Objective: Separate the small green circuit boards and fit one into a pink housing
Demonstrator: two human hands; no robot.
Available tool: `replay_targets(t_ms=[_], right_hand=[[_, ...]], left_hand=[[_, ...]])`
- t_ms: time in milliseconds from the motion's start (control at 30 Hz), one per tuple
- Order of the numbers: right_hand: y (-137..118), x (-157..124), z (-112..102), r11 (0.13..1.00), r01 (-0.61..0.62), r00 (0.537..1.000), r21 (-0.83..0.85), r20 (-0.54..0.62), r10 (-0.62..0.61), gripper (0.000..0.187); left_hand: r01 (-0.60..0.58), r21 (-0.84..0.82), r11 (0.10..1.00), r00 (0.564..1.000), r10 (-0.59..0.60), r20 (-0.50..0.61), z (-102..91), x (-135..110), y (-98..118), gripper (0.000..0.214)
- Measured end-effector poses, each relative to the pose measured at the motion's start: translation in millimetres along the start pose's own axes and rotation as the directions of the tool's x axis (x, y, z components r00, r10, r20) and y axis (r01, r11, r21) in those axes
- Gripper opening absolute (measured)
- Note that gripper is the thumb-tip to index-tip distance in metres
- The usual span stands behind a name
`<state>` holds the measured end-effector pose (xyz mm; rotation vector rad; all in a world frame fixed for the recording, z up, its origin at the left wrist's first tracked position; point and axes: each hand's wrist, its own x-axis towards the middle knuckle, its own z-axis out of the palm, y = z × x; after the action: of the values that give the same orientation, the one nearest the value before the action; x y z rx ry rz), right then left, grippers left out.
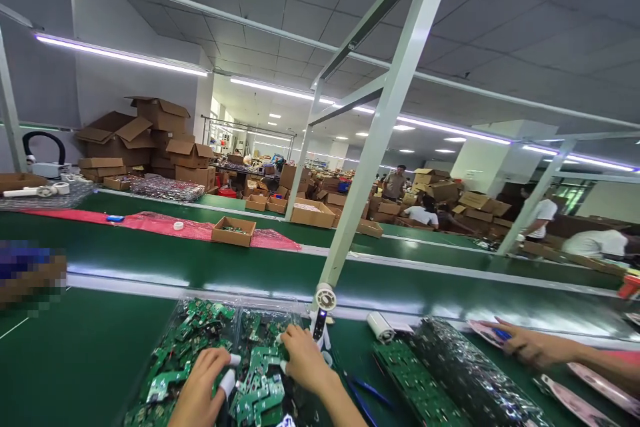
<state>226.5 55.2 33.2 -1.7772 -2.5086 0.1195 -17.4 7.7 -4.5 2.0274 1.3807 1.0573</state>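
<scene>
your left hand and right hand over green circuit boards
fingers curled, tips white-capped, down among the boards; any pinch is hidden. boards lie loose in a clear tray, seemingly for easy reach; a co-worker's hand lies right.

Glossy green circuit boards in clear plastic trays on a smooth green conveyor belt

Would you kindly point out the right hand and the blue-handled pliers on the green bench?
Right hand point(305, 360): head view, back of hand.
Blue-handled pliers point(371, 391): head view, one handle.
</scene>
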Motion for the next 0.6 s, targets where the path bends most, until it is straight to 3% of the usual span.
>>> replay_targets(t_ms=[100, 167, 233, 300, 367, 433, 467, 533, 567, 600], right_hand=[[1.3, -4.3, -19.2, 0.999, 0.005, 0.994, -0.051, -0.112, -0.011, 0.043], [1.5, -9.9, -32.0, 0.997, 0.041, 0.986, -0.061, -0.159, -0.05, 0.045], [-1.2, -16.1, -41.5, 0.994, 0.097, 0.978, -0.058, -0.18, -0.106, 0.043], [-6.9, -22.5, -46.4, 0.981, 0.188, 0.959, -0.046, -0.207, -0.194, 0.037], [-13.1, -29.5, -44.8, 0.951, 0.309, 0.913, -0.025, -0.272, -0.304, 0.037], [-18.0, -38.2, -35.2, 0.922, 0.388, 0.84, 0.016, -0.417, -0.346, 0.041], [-20.0, -43.0, -27.2, 0.92, 0.385, 0.802, 0.065, -0.516, -0.3, 0.041], [-24.5, -52.0, -6.8, 0.902, 0.338, 0.732, 0.267, -0.677, -0.074, 0.034], [-27.8, -55.4, 4.1, 0.85, 0.312, 0.722, 0.423, -0.687, 0.077, 0.029], [-32.0, -57.7, 14.3, 0.749, 0.293, 0.754, 0.594, -0.626, 0.202, 0.025]], left_hand=[[0.075, -0.081, 0.994, 0.995, -0.08, -0.058, -3.0, 4.2, 0.1, 0.041], [0.167, -0.234, 0.958, 0.978, -0.191, -0.083, -5.6, 9.9, 5.1, 0.043], [0.232, -0.442, 0.867, 0.96, -0.277, -0.04, -5.9, 17.2, 15.1, 0.047], [0.26, -0.583, 0.77, 0.957, -0.285, 0.051, -3.3, 23.6, 26.7, 0.045], [0.274, -0.636, 0.722, 0.959, -0.256, 0.122, 0.9, 26.5, 35.4, 0.034], [0.282, -0.671, 0.686, 0.957, -0.253, 0.143, 4.4, 24.8, 38.8, 0.028], [0.284, -0.693, 0.663, 0.954, -0.266, 0.136, 5.2, 22.4, 38.8, 0.029], [0.287, -0.73, 0.62, 0.945, -0.31, 0.109, 4.8, 15.3, 36.9, 0.032], [0.295, -0.741, 0.603, 0.938, -0.332, 0.102, 3.8, 11.2, 36.0, 0.033], [0.302, -0.747, 0.592, 0.931, -0.351, 0.099, 2.6, 7.0, 35.7, 0.034]])
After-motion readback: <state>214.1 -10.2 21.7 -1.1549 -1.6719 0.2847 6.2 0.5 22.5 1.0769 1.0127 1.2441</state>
